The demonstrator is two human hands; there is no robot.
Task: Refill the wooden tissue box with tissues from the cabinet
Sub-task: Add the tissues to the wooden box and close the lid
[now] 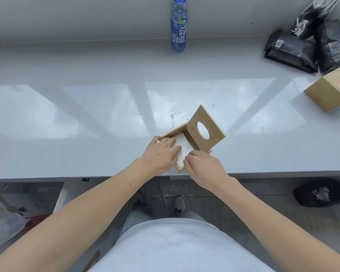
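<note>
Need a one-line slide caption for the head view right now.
Both hands, left and right, press white tissues into the open wooden tissue box, its hinged lid raised.

From my remote seat I saw that the countertop (110,107) was a pale, polished stone-like slab, glossy enough to throw back broad window reflections, with a fine speckle in it. The open tissue box (180,169) was light wood with a smooth, matt finish, and its raised lid (214,127) showed the same straight grain around a cleanly cut oval hole. The tissues (182,152) inside looked like soft, matt white paper. A second wooden box (326,93) matched it in tone and finish. The bottle (178,24) was clear plastic with a shiny blue printed label. The black packets (290,50) had a crinkled, slightly glossy film surface.
</note>
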